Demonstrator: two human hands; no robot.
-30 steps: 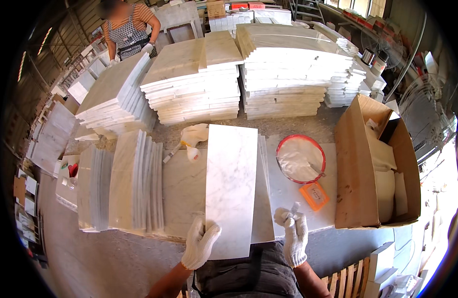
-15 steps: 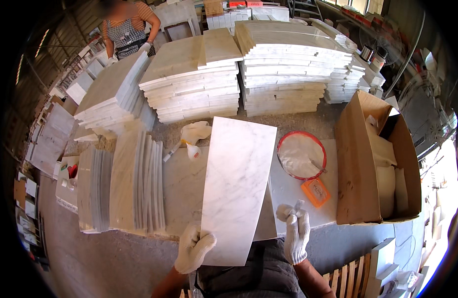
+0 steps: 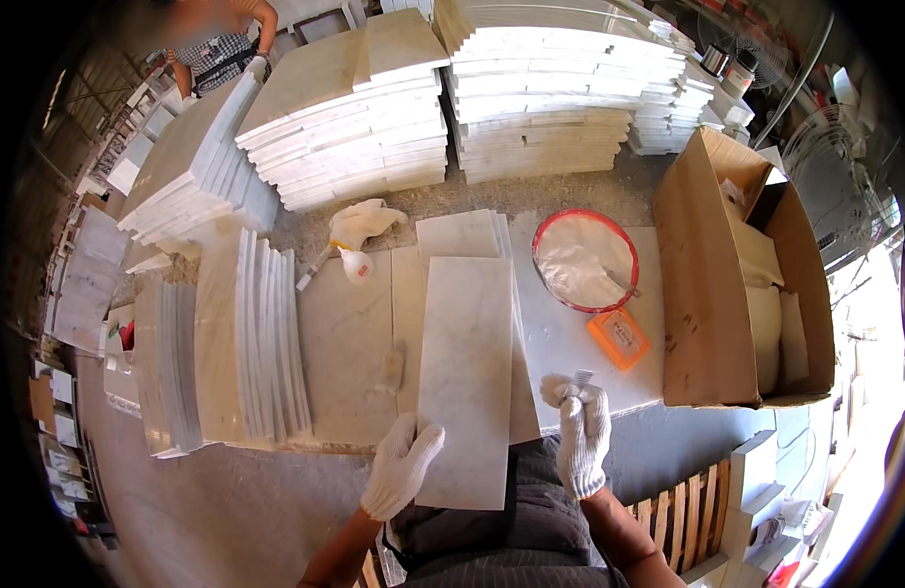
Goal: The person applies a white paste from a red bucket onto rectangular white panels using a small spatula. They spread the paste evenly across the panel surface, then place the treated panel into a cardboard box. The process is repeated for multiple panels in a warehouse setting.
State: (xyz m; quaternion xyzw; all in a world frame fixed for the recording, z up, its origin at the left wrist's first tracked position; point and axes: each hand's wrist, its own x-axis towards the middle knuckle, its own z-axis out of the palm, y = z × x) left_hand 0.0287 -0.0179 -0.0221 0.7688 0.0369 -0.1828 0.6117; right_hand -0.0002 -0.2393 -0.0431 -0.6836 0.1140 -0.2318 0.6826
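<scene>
over a dusty table, a white, grey-veined, rectangular stone slab reaches past the near edge, its long axis pointing away from the body, the knit-gloved left hand, angled inward, gripping its lower left edge, while the right hand, fingers up, pinches a small ridged grey blade.
</scene>
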